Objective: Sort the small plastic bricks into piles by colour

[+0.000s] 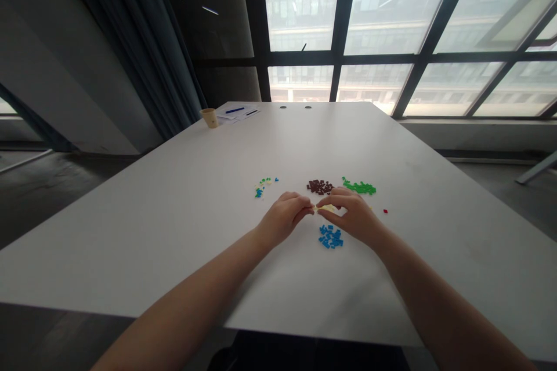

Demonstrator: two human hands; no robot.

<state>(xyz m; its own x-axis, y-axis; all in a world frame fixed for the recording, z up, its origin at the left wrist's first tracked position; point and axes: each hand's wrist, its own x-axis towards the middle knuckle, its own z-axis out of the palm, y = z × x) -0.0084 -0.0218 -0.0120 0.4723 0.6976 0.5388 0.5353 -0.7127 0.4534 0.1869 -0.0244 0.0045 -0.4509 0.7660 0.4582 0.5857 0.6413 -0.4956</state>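
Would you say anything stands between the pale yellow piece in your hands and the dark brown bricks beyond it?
Nothing visible does: the left hand and right hand hold the yellow piece just short of the brown bricks.

Left hand (282,219), right hand (350,216), close together

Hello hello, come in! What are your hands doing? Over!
Left hand and right hand pinching a pale yellow piece. Blue bricks close below, dark red bricks close ahead.

We cannot see the whole pale piece (326,208) (the left hand (284,218) and right hand (350,215) cover most of it).
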